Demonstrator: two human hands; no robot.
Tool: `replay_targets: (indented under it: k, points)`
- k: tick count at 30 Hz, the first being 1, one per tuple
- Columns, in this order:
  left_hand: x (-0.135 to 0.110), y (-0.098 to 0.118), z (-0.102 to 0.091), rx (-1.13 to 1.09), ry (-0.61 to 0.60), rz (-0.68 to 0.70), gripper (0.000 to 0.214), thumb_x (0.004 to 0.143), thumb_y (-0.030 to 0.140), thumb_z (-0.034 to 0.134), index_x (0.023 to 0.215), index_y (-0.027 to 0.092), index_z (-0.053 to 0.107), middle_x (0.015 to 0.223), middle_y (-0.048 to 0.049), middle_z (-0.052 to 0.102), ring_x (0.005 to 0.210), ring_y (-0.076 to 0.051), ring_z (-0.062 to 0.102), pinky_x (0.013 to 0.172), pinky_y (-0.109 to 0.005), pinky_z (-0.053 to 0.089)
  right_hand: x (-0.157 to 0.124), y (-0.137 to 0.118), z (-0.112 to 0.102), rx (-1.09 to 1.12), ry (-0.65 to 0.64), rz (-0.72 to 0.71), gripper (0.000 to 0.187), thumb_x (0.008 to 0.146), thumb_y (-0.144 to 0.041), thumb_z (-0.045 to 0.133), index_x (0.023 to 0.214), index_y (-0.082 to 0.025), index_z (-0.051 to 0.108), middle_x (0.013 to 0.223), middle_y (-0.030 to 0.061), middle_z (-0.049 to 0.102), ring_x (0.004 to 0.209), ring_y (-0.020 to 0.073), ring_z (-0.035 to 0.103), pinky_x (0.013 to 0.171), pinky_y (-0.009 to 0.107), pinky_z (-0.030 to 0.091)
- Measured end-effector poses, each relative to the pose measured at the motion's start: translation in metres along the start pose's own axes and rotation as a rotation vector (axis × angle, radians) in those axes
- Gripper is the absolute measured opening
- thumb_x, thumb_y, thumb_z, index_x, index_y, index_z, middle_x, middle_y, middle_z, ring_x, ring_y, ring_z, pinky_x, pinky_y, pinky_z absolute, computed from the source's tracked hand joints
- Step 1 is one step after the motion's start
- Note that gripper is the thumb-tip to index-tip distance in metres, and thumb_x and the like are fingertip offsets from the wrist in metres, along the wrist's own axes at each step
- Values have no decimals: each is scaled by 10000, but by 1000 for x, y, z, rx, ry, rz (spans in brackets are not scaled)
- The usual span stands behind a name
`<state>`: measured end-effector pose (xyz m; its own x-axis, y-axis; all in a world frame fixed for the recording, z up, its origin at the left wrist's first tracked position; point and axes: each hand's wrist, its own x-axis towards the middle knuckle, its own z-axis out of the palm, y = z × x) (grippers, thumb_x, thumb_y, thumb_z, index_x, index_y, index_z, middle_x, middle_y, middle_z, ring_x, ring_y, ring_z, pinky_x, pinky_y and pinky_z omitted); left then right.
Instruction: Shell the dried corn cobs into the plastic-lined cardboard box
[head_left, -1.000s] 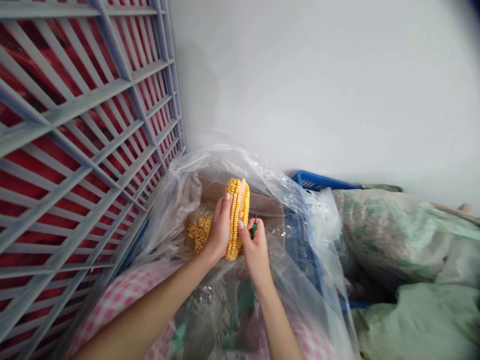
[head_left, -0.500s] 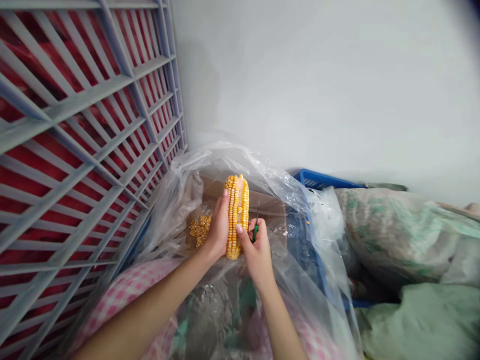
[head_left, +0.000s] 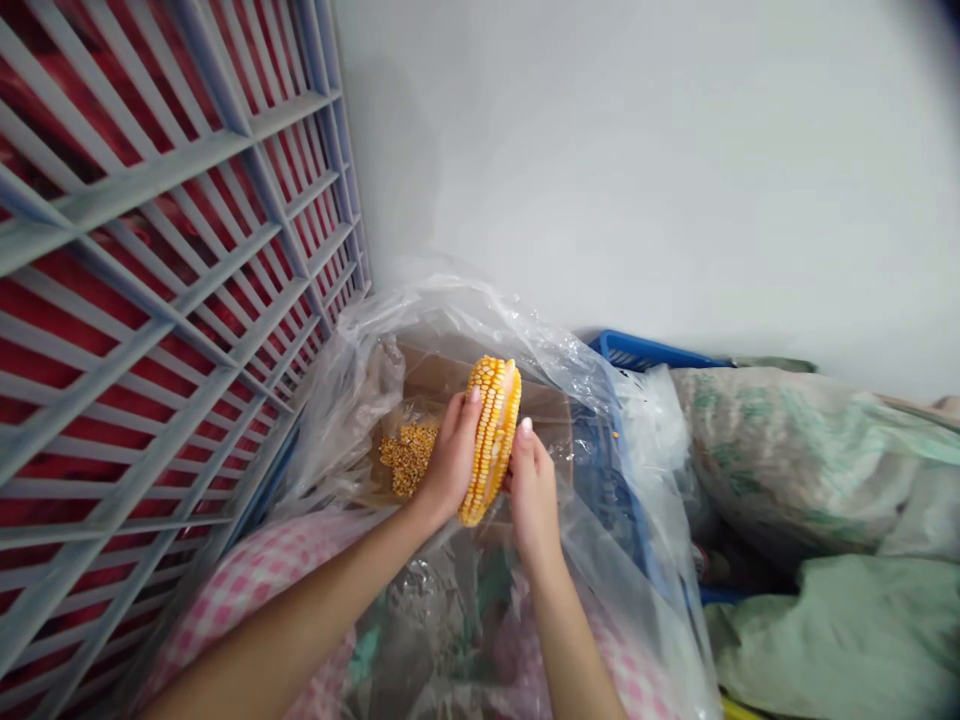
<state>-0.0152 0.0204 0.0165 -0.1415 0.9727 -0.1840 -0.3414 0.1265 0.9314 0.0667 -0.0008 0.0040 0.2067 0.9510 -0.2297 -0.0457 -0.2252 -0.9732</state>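
Yellow loose kernels (head_left: 407, 459) lie in the plastic-lined box (head_left: 442, 368) at left, and beside them my left hand (head_left: 448, 465) wraps the corn cob (head_left: 491, 438) above it. The cob has tipped rightward since a moment ago. My right hand (head_left: 532, 490) presses its right side, fingers curled; the green tool no longer shows.

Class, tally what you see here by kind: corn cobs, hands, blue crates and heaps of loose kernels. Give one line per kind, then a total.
Corn cob: 1
Hands, left hand and right hand: 2
Blue crate: 1
Heap of loose kernels: 1
Total: 5
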Motion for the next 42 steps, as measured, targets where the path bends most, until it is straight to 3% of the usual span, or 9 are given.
replay_targets:
  k: [6,10,16,26,34,42]
  points:
    - [4,-5,-1,-2,-18,-5,296,806,479,431,838,203,532,761,10,537,696,-119,498,638,-215,396,-3,-14,1,197,-108,194,351,695,-487,600,664,-204,395,550,-76,342,438,54,263,397,187,196]
    - [4,-4,-1,-58,17,-85,328,796,514,419,851,214,540,693,20,524,620,-116,488,582,-220,387,-4,-16,0,319,-168,214,366,680,-433,639,644,-203,357,515,-96,285,411,38,211,380,172,178]
    - [1,0,0,40,-11,-18,293,785,499,456,824,217,524,699,25,533,590,-103,484,554,-206,385,-4,-14,1,369,-153,237,361,696,-448,611,640,-199,356,508,-97,268,393,29,192,365,171,152]
    - [2,0,-1,62,4,-57,292,794,502,433,812,216,494,639,34,504,539,-97,470,510,-202,375,0,-12,-4,445,-216,326,303,668,-329,622,653,-203,347,497,-108,254,406,33,162,384,168,149]
    - [4,3,-1,63,6,-49,293,781,499,461,821,215,517,679,29,509,610,-100,482,578,-204,390,-1,-8,-3,461,-235,254,235,667,-262,578,674,-204,350,506,-109,262,416,32,166,396,161,168]
    - [17,-2,-7,-158,56,-214,386,738,574,459,824,204,528,687,12,503,607,-114,487,551,-222,394,-2,-7,-1,425,-310,146,242,666,-192,570,717,-217,335,516,-110,268,418,36,183,399,157,174]
